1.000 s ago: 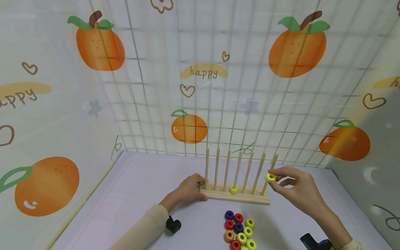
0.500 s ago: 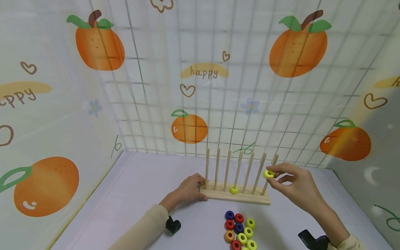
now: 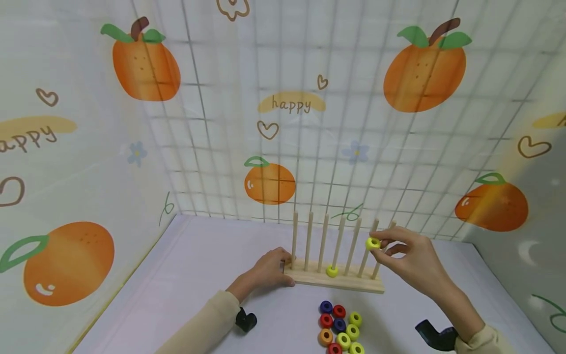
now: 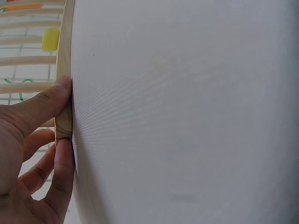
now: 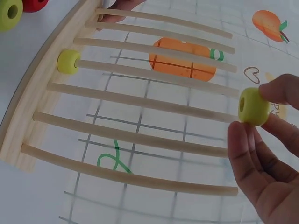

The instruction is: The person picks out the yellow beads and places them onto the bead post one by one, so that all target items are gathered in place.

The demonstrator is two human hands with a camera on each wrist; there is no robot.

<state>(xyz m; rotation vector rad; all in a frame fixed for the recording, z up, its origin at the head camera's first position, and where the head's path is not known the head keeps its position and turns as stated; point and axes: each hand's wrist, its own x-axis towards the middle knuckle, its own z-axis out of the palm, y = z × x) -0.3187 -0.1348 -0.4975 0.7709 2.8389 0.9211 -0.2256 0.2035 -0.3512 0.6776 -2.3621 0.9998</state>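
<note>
A wooden peg rack (image 3: 305, 279) with several upright pegs stands on the table. One yellow bead (image 3: 332, 271) sits at the foot of its middle peg. My left hand (image 3: 270, 268) grips the rack's left end, thumb and fingers on the base, as the left wrist view shows closely. With thumb and fingertips, my right hand (image 3: 413, 255) pinches another yellow bead (image 5: 253, 106), held up near the tops of the right-hand pegs. In the right wrist view its hole faces the pegs, and it is off every peg.
In front of the rack lie loose beads: yellow (image 3: 352, 332), red (image 3: 326, 320), dark blue (image 3: 325, 307) and one orange (image 3: 325, 337). A printed curtain (image 3: 212, 162) with a grid behind it rises at the back of the white table (image 3: 212, 255).
My right hand has moved left and slightly up with the yellow bead, from the last peg toward the one beside it. The left hand keeps its grip on the rack.
</note>
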